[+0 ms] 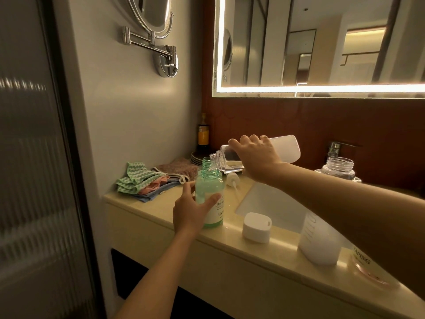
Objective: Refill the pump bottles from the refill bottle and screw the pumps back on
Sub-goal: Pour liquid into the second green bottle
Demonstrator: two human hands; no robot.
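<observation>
Beside the sink (271, 203), the left hand (188, 212) grips the open green bottle (210, 187) standing on the tabletop (161, 210). The right hand (255, 157) grips the tilted refill bottle (285, 148), its mouth at the green neck. It is best to pour slowly, with the mouths aligned.

Folded cloths (143, 181) lie at the far left of the counter (161, 217). Stacked plates (196, 158) and a dark bottle (203, 134) stand behind them. A lit mirror (322, 42) hangs above.

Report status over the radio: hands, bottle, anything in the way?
Left hand grips green pump bottle, mouth open. Right hand tips refill bottle over it. Pump off, lying behind. Nothing blocking the pour.
</observation>
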